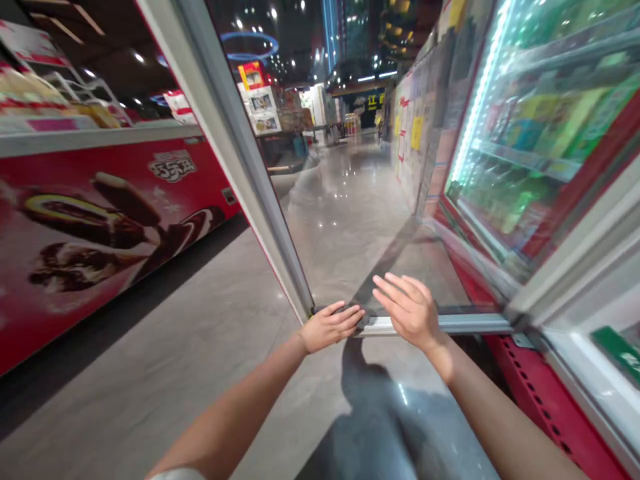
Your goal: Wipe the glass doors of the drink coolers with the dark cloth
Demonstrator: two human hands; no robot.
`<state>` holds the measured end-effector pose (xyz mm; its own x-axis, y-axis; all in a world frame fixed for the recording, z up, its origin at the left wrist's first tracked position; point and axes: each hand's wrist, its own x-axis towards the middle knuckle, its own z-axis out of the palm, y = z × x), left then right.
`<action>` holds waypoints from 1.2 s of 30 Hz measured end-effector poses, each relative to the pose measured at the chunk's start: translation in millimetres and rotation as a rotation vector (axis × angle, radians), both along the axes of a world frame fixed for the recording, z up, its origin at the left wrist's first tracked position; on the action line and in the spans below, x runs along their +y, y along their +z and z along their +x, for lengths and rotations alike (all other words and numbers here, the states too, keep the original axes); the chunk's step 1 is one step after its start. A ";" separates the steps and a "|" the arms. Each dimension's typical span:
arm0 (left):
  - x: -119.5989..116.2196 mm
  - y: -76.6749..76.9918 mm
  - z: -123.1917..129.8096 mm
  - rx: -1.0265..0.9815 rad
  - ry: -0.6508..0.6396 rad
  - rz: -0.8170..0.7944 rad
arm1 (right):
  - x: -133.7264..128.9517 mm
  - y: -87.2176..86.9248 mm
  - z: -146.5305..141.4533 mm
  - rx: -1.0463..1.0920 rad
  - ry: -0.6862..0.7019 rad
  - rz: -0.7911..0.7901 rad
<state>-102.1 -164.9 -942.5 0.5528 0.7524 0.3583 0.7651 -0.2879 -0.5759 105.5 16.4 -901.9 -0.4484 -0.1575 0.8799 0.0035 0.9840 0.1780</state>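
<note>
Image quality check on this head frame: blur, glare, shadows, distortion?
Head view: shelf goods in the cooler smeared by blur; its light strip glares; floor shows small bright reflections and a dark shadow below the hands; lens looks wide, door frame leaning steeply; left hand and right hand fairly clear.

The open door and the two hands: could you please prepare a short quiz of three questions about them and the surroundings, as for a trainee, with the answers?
1. Which hand is nearer to the picture-left lower corner of the door?
A. left hand
B. right hand

2. True or false: the right hand has its fingers extended.

3. Fill in: the counter at the picture's left has a ____ front with ice cream pictures.

Key: 1 A; 2 true; 3 red.
</note>
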 end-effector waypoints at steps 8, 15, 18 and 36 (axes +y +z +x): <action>-23.4 77.3 -14.2 0.197 0.014 0.207 | -28.1 41.8 -29.5 0.019 -0.016 0.064; -23.0 206.9 -9.7 0.132 0.061 0.424 | -48.8 97.5 -23.3 0.077 -0.198 0.013; -15.5 293.7 -8.2 0.048 0.061 0.539 | -58.6 137.2 -27.6 0.183 -0.216 -0.028; 8.2 499.5 -8.1 -0.081 0.003 0.777 | -111.3 253.0 -23.4 0.385 -0.187 -0.136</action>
<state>-110.2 -156.7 -443.0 0.5006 0.2705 0.8223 0.8137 0.1772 -0.5536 82.1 -94.9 -649.0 -0.0939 0.0235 0.9953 0.2240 0.9746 -0.0019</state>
